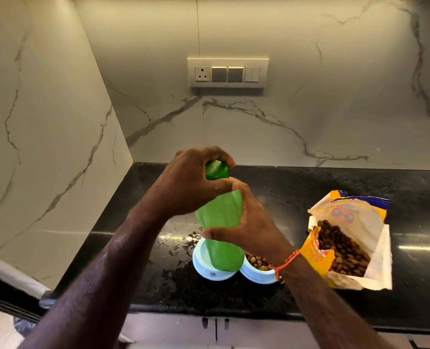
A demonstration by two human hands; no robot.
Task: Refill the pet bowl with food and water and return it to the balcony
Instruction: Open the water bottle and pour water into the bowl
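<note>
**Cap under left hand, bottle upright over water side of bowl**

Green bottle (221, 222) stands roughly upright, long axis vertical with a slight lean, its base hanging over the left compartment of the pet bowl (202, 263). Right hand (254, 230) wraps the body mid-height, fingers curled round it. Left hand (191, 182) sits on top, fingers and thumb curled round the green cap (217, 169), so the cap lies directly under that hand. Likely a twist at the cap (opening or closing, cannot tell which).

Bowl sits near the front edge of the black surface (309, 187), toward its left end. Right compartment holds kibble (258, 261); left looks pale, water level unclear. Wet splashes (178, 241) just behind the bowl. Open food bag (347, 238) lies right of the bowl, mouth facing front. Marble wall with switch panel (227, 72) behind; corner wall left.
</note>
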